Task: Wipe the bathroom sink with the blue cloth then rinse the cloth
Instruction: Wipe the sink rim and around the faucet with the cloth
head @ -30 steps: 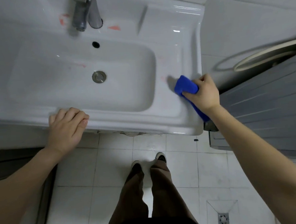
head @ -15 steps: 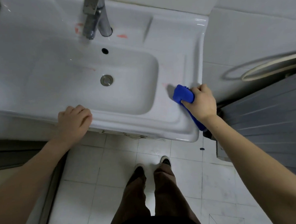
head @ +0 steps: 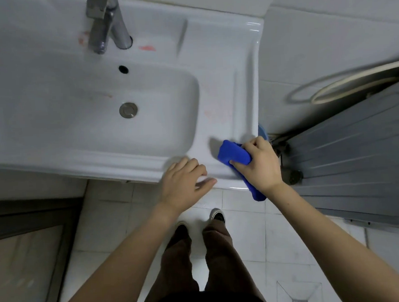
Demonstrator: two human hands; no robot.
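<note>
The right hand [head: 260,164] grips the bunched blue cloth [head: 234,157] on the sink [head: 221,63] ledge's front-right corner. Pink smears [head: 212,114] lie behind the cloth, toward the faucet [head: 103,28]. The left hand [head: 184,186] rests empty beside it.

Support: I see a white ceramic sink [head: 223,63], basin left, flat ledge right.
On ledge: blue cloth [head: 234,157] bunched at front right corner, tail hanging off the front edge; right hand [head: 261,164] presses on it.
On front rim: left hand [head: 184,186] resting flat, just beside cloth.
Marks: reddish smears [head: 215,113] on ledge, more by the faucet [head: 105,23].
Basin: drain plug [head: 128,110] at centre.
</note>
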